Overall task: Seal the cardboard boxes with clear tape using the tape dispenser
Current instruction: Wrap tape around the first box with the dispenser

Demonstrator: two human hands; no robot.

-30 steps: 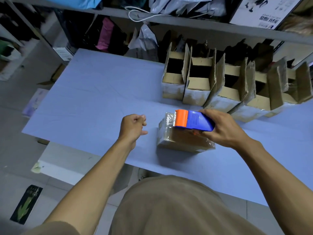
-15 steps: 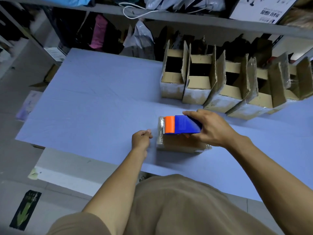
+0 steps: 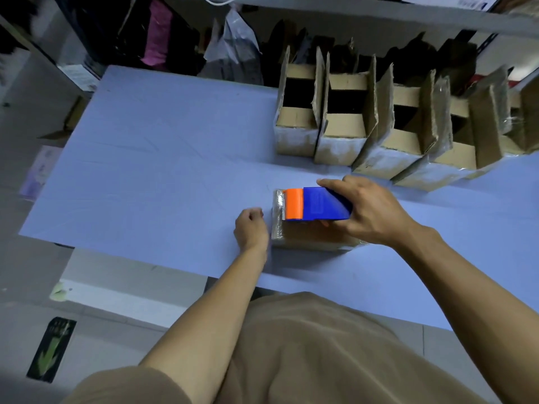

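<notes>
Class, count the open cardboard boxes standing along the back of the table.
5: a left-to-right row at; more may be cut off at right.

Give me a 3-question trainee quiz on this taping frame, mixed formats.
1. True or false: the right hand grips the dispenser.
2. The dispenser's orange end sits over which edge of the closed box? A) the edge by the left hand B) the edge by the right wrist C) neither, it is off the box
3. Fill in: the open boxes stand in a row at the table's ____ edge.

Key: 1 true; 2 A; 3 far. The left hand lies beside the closed box, fingers curled.
</notes>
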